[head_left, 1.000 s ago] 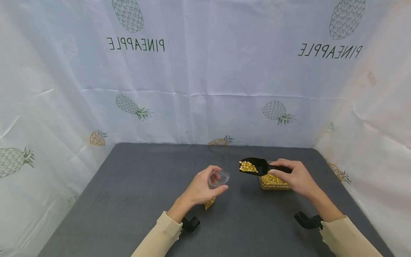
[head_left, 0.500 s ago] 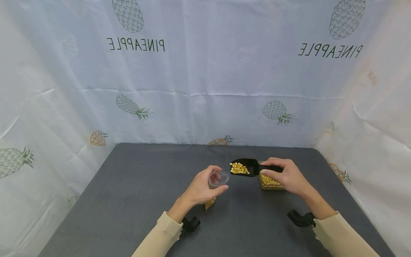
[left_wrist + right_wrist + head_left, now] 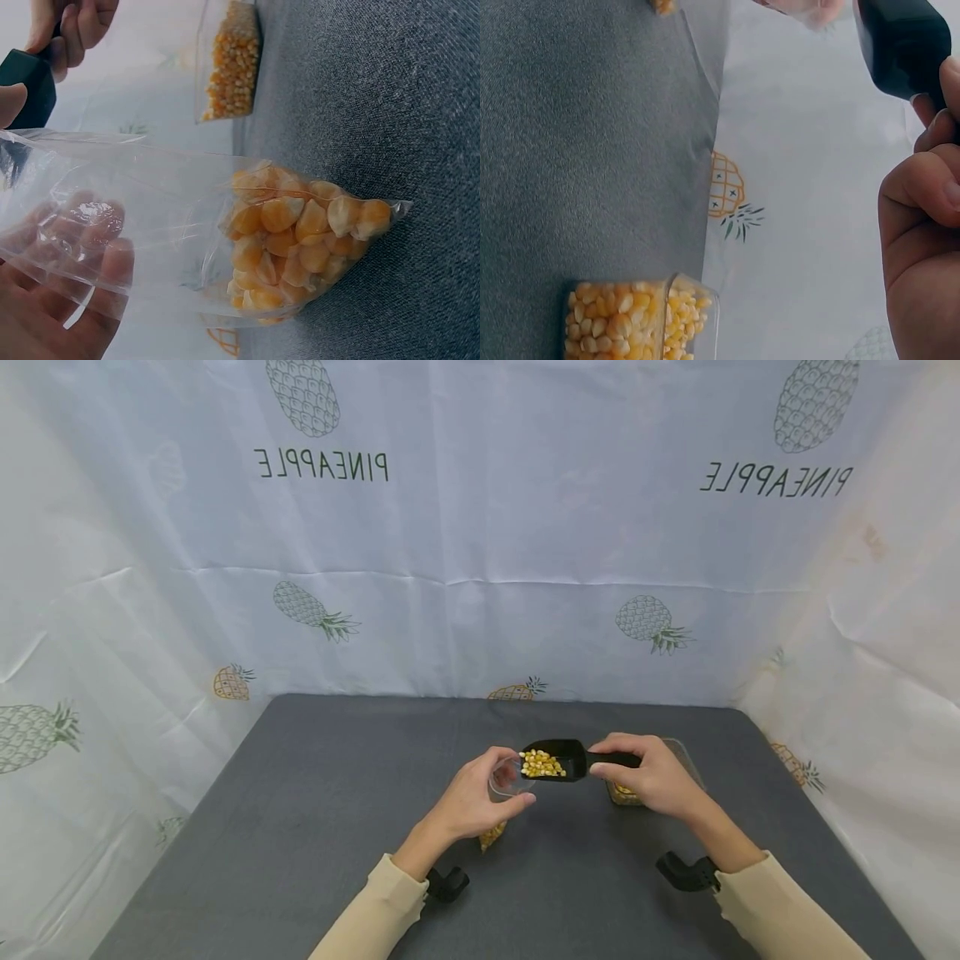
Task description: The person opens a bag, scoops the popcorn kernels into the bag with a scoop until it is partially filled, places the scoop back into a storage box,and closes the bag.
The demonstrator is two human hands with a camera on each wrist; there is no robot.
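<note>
Grey table: work sits right of centre in the head view. Clear container of corn kernels stands behind the right hand. Left hand pinches a clear bag upright, mouth open. Right hand grips the black scoop, kernels aboard; its long axis runs level, tip touching the bag's mouth immediately to its left.

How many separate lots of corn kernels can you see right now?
3: in the black scoop gripped by the right hand, at the bottom of the clear bag held by the left hand, and in the clear container on the table.
</note>
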